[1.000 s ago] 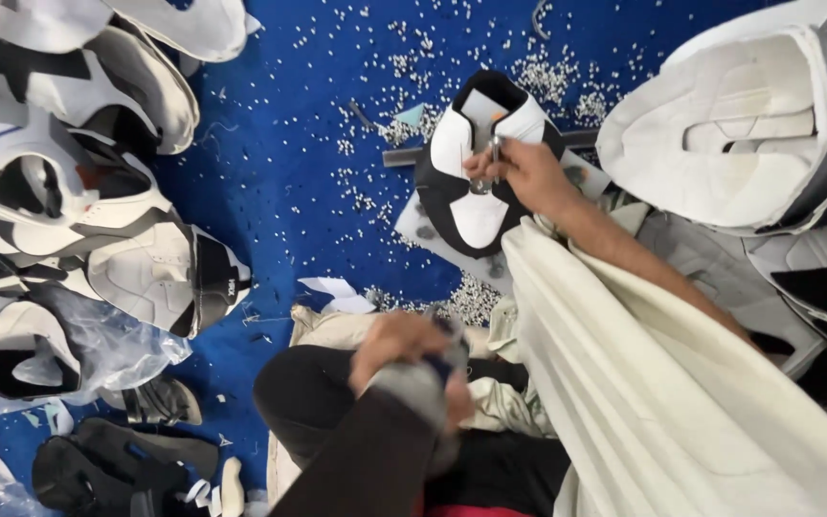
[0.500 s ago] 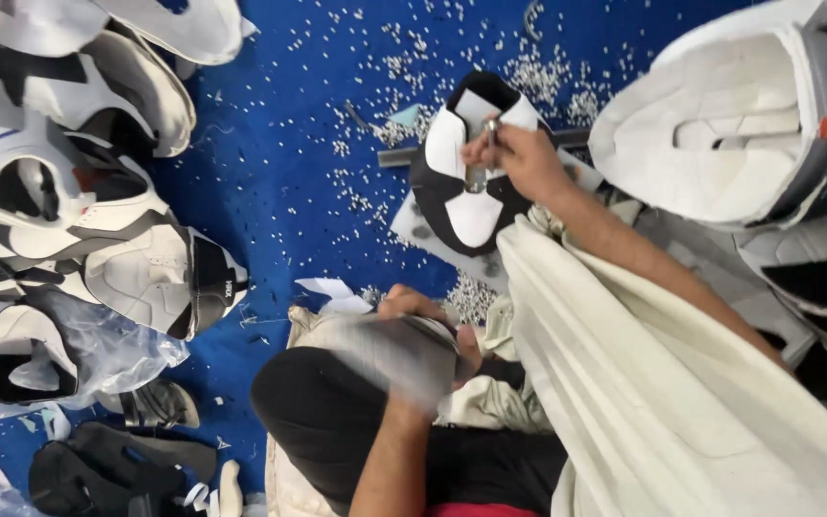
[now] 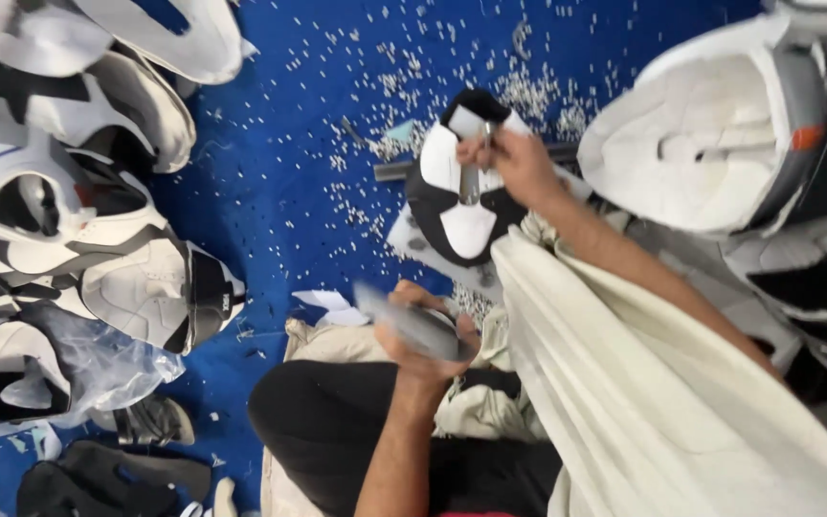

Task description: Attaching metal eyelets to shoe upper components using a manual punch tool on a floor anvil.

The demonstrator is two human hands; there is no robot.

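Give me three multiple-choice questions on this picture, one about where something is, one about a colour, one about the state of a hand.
1. Where does the black-and-white shoe upper lie?
A. on the blue floor ahead of the knees
B. on a shelf
C. inside a box

2. What colour is the floor covering?
A. green
B. blue
C. red

3. What is the left hand doing?
A. resting flat and empty
B. gripping a grey tool
C. holding a cup

Answers:
1 A, it sits among white scraps under the right hand.
2 B, deep blue throughout.
3 B, its fingers close around a grey tool.
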